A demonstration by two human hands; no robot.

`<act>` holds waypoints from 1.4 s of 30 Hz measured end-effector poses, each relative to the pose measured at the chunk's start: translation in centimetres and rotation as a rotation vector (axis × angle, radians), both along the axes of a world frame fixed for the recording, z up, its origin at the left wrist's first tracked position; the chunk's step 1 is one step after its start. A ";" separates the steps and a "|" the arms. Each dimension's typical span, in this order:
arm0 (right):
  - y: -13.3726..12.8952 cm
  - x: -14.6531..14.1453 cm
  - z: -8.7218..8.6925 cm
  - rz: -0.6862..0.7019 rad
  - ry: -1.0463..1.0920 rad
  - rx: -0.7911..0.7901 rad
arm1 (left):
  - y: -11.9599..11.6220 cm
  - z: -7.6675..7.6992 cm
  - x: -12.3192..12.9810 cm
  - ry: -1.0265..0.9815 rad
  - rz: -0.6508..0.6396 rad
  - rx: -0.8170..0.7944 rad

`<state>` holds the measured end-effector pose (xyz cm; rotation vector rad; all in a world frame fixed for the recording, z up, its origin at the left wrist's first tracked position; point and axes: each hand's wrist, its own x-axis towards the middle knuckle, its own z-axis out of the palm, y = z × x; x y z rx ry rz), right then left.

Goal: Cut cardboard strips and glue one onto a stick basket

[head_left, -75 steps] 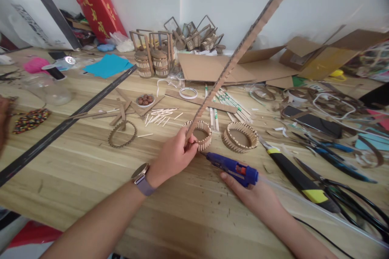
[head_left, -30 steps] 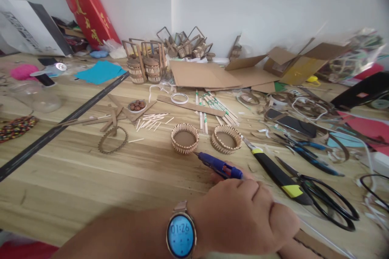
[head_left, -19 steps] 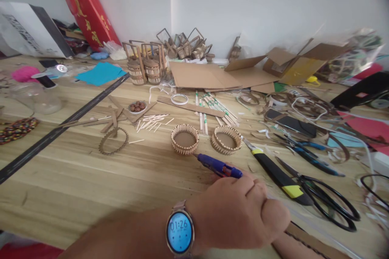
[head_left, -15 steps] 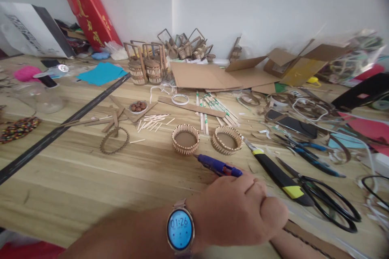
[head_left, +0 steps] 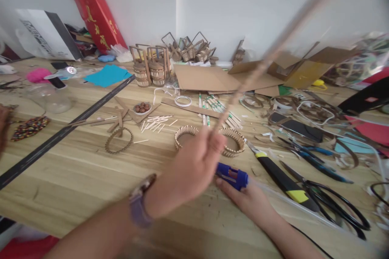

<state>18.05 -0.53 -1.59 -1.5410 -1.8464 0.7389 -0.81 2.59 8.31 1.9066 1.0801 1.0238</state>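
Note:
My left hand [head_left: 185, 170], wearing a watch, is closed on the lower end of a long brown cardboard strip [head_left: 253, 75]. The strip slants up to the right, blurred and seen nearly edge-on. Lower right, my right hand [head_left: 257, 204] is wrapped round a blue glue gun [head_left: 233, 175], whose nozzle is hidden behind my left hand. Just beyond my hands are two round, shallow baskets walled with short sticks: the left basket [head_left: 179, 136] is partly covered by my left hand, while the right basket [head_left: 238, 145] stands beside it, crossed in part by my left fingers.
A corrugated cardboard ring [head_left: 119, 141], loose short sticks [head_left: 156, 121] and a dish of brown beads [head_left: 142, 108] lie left of the baskets. At right are a utility knife [head_left: 282, 178], scissors [head_left: 331, 202] and pliers [head_left: 319, 162]. Finished miniature baskets [head_left: 158, 73] stand behind.
My left hand has moved up and left from the lower right, raising the cardboard strip from near the table. My right hand now shows, still on the glue gun.

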 end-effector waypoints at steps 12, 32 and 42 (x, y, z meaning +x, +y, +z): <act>0.3 -0.5 0.9 -0.002 0.013 -0.028 | 4.4 -6.8 -10.0 0.543 0.367 -0.190; -0.4 -0.2 1.1 -0.049 0.149 0.013 | 4.5 -6.7 -5.3 0.544 -0.155 0.350; -1.9 -1.0 2.2 -0.177 0.372 -0.093 | 3.1 -6.2 -6.0 0.272 -0.204 0.229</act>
